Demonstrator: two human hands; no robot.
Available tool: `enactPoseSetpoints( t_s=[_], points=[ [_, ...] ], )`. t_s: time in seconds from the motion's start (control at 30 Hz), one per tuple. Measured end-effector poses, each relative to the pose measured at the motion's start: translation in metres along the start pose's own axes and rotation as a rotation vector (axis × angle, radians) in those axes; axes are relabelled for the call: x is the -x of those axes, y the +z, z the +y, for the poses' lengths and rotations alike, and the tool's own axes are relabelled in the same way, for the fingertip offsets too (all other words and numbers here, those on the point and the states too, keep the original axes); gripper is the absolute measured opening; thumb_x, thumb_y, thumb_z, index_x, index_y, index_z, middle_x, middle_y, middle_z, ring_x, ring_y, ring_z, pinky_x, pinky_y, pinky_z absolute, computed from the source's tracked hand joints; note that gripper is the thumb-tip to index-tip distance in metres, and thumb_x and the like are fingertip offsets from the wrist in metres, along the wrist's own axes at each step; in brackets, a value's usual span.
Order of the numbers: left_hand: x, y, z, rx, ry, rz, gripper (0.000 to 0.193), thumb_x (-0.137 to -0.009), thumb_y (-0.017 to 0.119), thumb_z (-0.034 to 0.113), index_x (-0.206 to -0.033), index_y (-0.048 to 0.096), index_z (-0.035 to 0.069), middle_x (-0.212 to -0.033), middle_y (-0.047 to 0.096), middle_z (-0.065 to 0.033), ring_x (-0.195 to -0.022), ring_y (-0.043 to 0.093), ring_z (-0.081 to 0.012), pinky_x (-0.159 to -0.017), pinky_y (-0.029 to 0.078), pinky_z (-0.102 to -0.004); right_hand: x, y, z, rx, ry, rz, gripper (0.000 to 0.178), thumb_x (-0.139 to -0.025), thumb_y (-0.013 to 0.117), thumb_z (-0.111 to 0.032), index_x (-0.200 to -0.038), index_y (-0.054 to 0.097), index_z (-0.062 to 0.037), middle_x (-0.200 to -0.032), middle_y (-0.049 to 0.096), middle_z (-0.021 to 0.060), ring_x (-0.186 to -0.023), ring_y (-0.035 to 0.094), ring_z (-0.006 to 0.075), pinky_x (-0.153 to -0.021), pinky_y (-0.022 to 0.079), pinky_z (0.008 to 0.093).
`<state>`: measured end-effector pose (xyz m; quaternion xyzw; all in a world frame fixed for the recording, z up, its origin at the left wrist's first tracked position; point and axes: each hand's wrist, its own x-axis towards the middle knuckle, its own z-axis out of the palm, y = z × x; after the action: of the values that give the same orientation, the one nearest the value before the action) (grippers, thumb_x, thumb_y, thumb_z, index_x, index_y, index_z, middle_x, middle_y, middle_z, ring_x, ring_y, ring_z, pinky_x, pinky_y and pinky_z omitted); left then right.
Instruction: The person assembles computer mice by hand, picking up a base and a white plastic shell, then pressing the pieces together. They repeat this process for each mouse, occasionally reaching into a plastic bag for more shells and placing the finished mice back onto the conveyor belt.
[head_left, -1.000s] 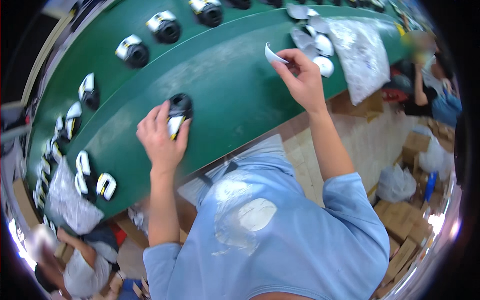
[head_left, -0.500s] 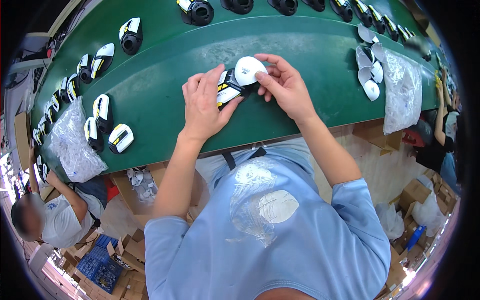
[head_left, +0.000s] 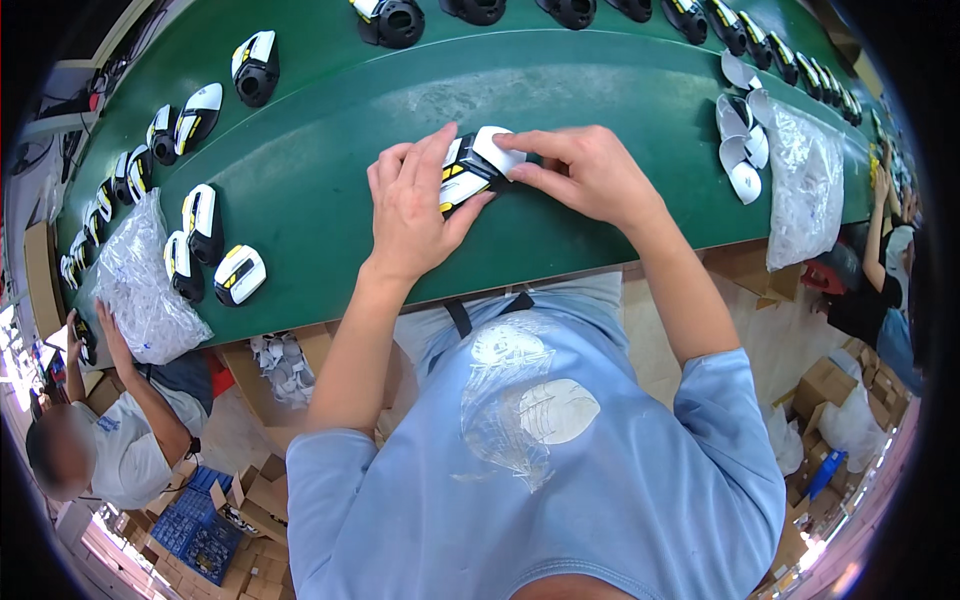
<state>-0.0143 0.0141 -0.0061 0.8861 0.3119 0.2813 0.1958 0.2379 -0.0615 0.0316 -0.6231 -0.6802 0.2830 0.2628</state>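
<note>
A glossy plastic computer mouse (head_left: pixel 470 170), black with a smooth white shell, sits on the matt green belt (head_left: pixel 330 150), whose surface looks scuffed pale at 12 o'clock. Loose white plastic shells (head_left: pixel 742 150) shine at 2 o'clock beside a crinkled clear plastic bag (head_left: pixel 805 185); another bag (head_left: pixel 140 285) lies at 9 o'clock. The shirt (head_left: pixel 540 470) is soft blue cloth. Brown cardboard boxes (head_left: pixel 825 385) look dull.

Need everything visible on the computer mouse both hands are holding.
The mouse is black with yellow stripes and a white shell piece at its right end, glossy like plastic. It sits low over the green belt, lying slantwise. The left hand cups its left side; the right hand pinches the white piece.
</note>
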Motion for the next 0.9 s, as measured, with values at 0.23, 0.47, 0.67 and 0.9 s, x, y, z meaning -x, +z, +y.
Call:
enactPoseSetpoints(
  t_s=[0.23,0.47,0.67,0.9],
  points=[
    [-0.004,-0.006,-0.005,0.062,0.019,-0.065,0.093,-0.081,0.094,0.034,-0.158,0.053,0.005,-0.134,0.074,-0.0068,-0.119,0.059,-0.0334,-0.107,0.040,-0.0480,-0.020,-0.004,0.014,0.080,-0.330,-0.022,0.054,-0.083,0.092,-0.028,-0.131,0.077,-0.0097,-0.125,0.077,0.0087,-0.110,0.067,0.0327,-0.099,0.056,0.0429],
    [-0.004,-0.008,-0.004,0.041,0.024,-0.087,0.095,-0.081,0.094,0.031,-0.159,0.050,0.003,-0.139,0.073,-0.0066,-0.120,0.059,-0.0332,-0.108,0.039,-0.0482,-0.010,0.002,0.012,-0.147,-0.271,0.140,0.071,-0.074,0.097,-0.026,-0.138,0.073,-0.0081,-0.132,0.077,0.0076,-0.113,0.067,0.0313,-0.103,0.055,0.0436],
    [-0.006,-0.014,-0.011,0.087,0.038,-0.129,0.101,-0.081,0.094,0.029,-0.163,0.042,0.001,-0.143,0.072,-0.0074,-0.123,0.058,-0.0341,-0.110,0.040,-0.0482,-0.030,0.002,0.013,-0.003,-0.428,-0.008,0.067,-0.075,0.096,-0.032,-0.135,0.075,-0.0121,-0.131,0.077,0.0048,-0.118,0.070,0.0302,-0.106,0.054,0.0466],
    [-0.008,-0.016,-0.009,0.096,0.045,-0.148,0.101,-0.081,0.093,0.027,-0.164,0.042,0.000,-0.144,0.071,-0.0078,-0.125,0.058,-0.0347,-0.110,0.042,-0.0488,-0.027,0.009,0.026,-0.018,-0.427,-0.012,0.065,-0.077,0.095,-0.037,-0.134,0.078,-0.0101,-0.128,0.079,0.0058,-0.124,0.069,0.0300,-0.109,0.054,0.0460]
  ],
)
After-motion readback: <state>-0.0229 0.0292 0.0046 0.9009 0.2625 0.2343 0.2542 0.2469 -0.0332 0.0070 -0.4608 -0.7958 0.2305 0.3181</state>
